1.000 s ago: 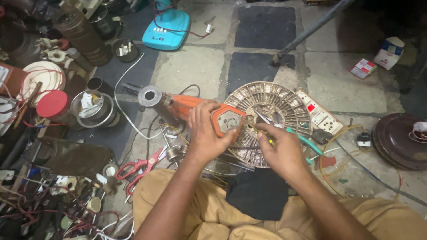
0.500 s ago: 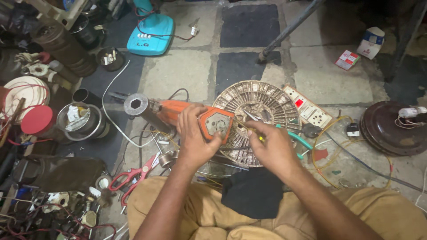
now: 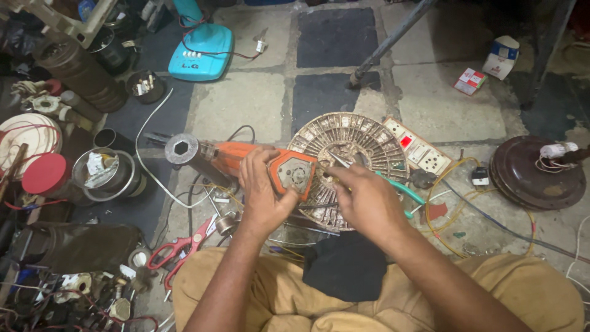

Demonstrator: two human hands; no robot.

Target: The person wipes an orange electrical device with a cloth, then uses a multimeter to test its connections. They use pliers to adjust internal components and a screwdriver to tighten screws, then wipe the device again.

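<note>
1. left hand (image 3: 264, 197) fingers wrapped the orange angle grinder (image 3: 246, 161), its rear cap past the fingertips.
2. right hand (image 3: 369, 200) fingers pinched green-handled pliers (image 3: 369, 172) beside that cap, over the round stator (image 3: 350, 160).

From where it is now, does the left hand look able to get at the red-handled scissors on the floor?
Probably yes, once freed: the red-handled scissors lie uncovered just beside the left forearm, but the left hand is gripping the orange power tool.

left hand (image 3: 263, 195) grips orange grinder (image 3: 258, 161) | right hand (image 3: 367, 203) holds pliers (image 3: 375, 175)
</note>
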